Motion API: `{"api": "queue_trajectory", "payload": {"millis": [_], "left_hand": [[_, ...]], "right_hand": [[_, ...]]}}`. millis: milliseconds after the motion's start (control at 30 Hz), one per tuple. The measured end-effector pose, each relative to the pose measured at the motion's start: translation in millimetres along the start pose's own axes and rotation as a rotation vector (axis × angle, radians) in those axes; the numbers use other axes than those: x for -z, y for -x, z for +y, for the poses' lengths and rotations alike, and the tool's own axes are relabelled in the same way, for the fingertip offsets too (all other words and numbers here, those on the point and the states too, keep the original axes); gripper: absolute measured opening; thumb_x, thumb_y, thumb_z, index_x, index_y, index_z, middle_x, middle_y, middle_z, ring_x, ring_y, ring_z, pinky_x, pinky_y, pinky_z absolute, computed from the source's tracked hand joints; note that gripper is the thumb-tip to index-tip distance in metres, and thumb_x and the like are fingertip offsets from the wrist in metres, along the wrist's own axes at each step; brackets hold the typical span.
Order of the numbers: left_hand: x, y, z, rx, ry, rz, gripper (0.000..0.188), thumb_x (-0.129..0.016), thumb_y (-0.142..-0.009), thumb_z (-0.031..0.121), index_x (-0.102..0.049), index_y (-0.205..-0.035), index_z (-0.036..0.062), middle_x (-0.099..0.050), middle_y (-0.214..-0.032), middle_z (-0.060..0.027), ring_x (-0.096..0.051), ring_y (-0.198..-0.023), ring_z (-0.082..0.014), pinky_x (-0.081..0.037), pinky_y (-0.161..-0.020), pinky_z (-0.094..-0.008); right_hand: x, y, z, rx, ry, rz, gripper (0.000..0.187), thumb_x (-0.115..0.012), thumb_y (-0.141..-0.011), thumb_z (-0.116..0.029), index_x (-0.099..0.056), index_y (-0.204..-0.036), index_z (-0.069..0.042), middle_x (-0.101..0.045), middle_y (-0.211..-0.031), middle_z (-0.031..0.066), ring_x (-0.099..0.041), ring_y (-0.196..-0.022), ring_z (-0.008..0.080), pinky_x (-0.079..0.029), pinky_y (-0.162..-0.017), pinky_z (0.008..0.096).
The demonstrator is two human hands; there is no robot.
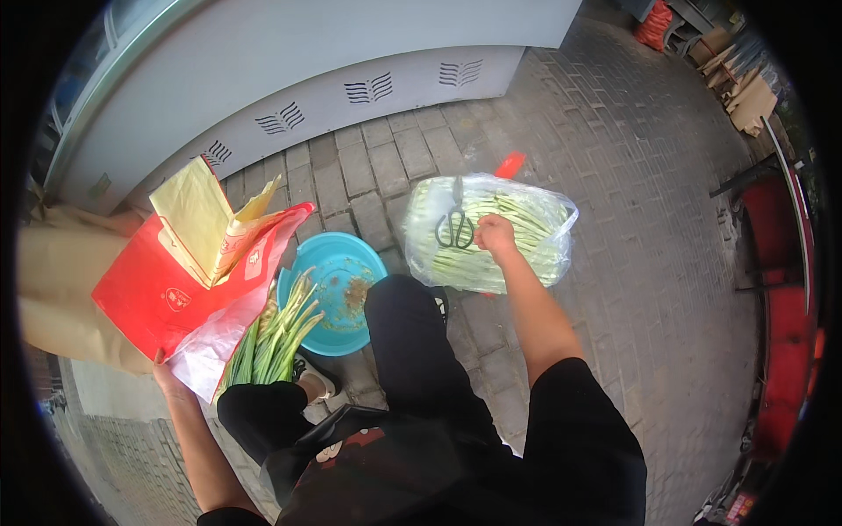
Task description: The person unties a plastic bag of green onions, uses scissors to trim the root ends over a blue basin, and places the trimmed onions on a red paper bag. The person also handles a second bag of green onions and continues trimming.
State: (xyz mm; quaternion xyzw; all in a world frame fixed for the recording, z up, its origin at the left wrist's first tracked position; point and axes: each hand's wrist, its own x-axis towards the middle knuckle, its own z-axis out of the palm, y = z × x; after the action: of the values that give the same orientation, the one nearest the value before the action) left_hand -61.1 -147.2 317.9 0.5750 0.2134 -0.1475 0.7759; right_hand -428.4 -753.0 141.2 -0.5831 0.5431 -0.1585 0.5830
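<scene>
My left hand grips the lower edge of a large red bag, whose upper part gapes with pale yellow inner faces; a whitish sheet hangs along its near side. Beneath it lies a bunch of green onions, partly covered. My right hand is closed over a clear plastic bag packed with long, thin green stalks. Black-handled scissors lie on that bag, their handles just beside my right fingers. Whether those fingers pinch a stalk or touch the scissors is hidden.
Between my knees and the red bag stands a turquoise basin with brownish bits in it. A grey-white cabinet runs along the far side. Brick paving covers the ground. Red seats line the right; a red mesh sack sits far right.
</scene>
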Motion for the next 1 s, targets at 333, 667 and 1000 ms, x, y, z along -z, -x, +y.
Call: {"api": "queue_trajectory", "payload": {"millis": [333, 667, 1000], "left_hand": [[46, -51, -65, -0.197, 0.056, 0.324, 0.034, -0.036, -0.09, 0.012, -0.05, -0.115, -0.0058, -0.057, -0.113, -0.0179, -0.056, -0.104, -0.0323, -0.05, -0.087, -0.0444], [8, -29, -60, 0.009, 0.101, 0.172, 0.041, -0.033, -0.094, 0.022, -0.047, -0.122, -0.0037, -0.053, -0.122, -0.0188, -0.051, -0.112, -0.0344, -0.042, -0.096, -0.0463], [30, -31, -58, 0.007, 0.201, 0.277, 0.034, -0.04, -0.093, 0.021, -0.048, -0.117, -0.0003, -0.055, -0.119, -0.0158, -0.053, -0.108, -0.033, -0.042, -0.094, -0.0448]], "right_hand": [[-108, -80, 55, -0.133, 0.827, 0.174, 0.056, -0.065, -0.076, -0.02, -0.032, -0.117, -0.003, -0.061, -0.103, 0.0209, -0.061, -0.097, 0.0347, -0.048, -0.081, 0.0442], [-112, -68, 61, -0.046, 0.937, 0.162, 0.071, -0.07, -0.072, -0.031, -0.032, -0.125, -0.006, -0.051, -0.119, 0.0201, -0.054, -0.107, 0.0363, -0.045, -0.088, 0.043], [-135, -21, 32, 0.321, 0.405, 0.397, 0.056, -0.068, -0.069, -0.015, -0.043, -0.114, 0.005, -0.058, -0.074, 0.0101, -0.055, -0.058, 0.0202, -0.047, -0.058, 0.0318]]}}
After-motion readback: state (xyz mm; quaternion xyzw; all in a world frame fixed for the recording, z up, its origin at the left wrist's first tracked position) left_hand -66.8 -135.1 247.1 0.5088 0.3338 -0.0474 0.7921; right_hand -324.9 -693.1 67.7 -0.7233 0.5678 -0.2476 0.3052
